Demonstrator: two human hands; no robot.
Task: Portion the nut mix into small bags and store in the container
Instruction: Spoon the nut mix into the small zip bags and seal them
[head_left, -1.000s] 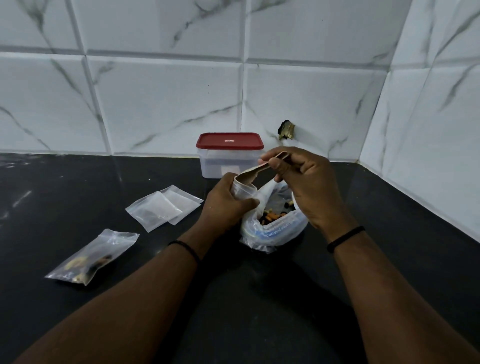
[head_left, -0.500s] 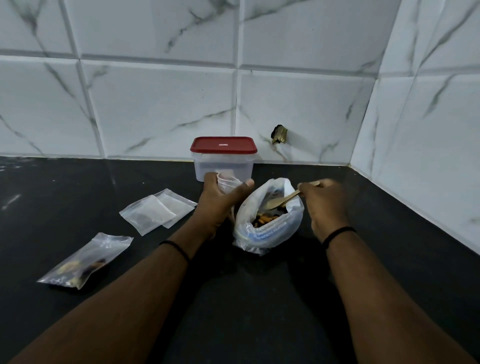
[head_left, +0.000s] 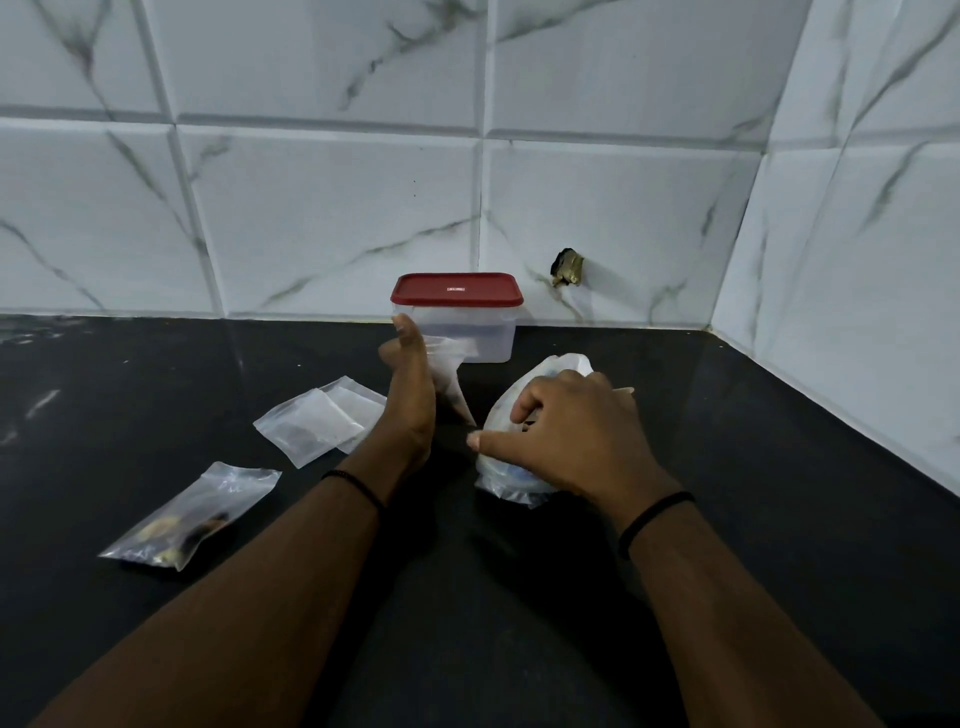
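My left hand (head_left: 410, 400) holds a small clear bag (head_left: 448, 374) upright, thumb raised, just in front of the container. My right hand (head_left: 576, 441) reaches down over the mouth of the large plastic bag of nut mix (head_left: 501, 480) and covers most of it. The end of a wooden spoon (head_left: 626, 388) sticks out past its knuckles; the rest of the spoon is hidden. The clear container (head_left: 491, 338) with a red lid (head_left: 457, 291) stands closed by the back wall. A small filled bag (head_left: 187, 519) lies flat at the left.
Two or three empty small bags (head_left: 317, 423) lie overlapping on the black counter (head_left: 519, 623), left of my left hand. Tiled walls close the back and the right side. A small brass fitting (head_left: 569, 267) sticks out of the back wall.
My right hand came down from above the small bag and pushed the spoon into the large nut bag. My left hand kept the small bag and lifted it more upright.
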